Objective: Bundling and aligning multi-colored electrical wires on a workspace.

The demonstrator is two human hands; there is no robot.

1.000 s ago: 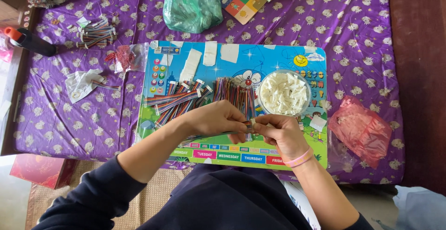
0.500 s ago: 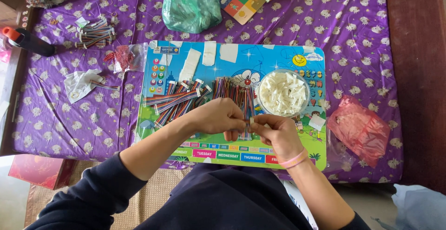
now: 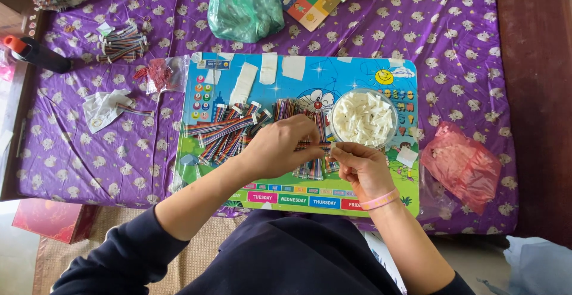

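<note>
Wire strip [image 3: 314, 146]: rainbow colours, held flat between both hands, just above the middle of the bright mat [image 3: 357, 75].
Left hand [image 3: 280, 147]: pinched shut on one end of the wire strip.
Right hand [image 3: 361, 167]: pinched shut on the other end, pink band on the wrist.
Bowl [image 3: 363, 118]: clear, full of small white bits, on the mat's right side.
Wire pile [image 3: 229, 131]: on the mat's left side.
Green bag [image 3: 244, 3]: beyond the mat's top edge.

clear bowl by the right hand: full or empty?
Full: the clear bowl is heaped with small white pieces up to its rim.
</note>
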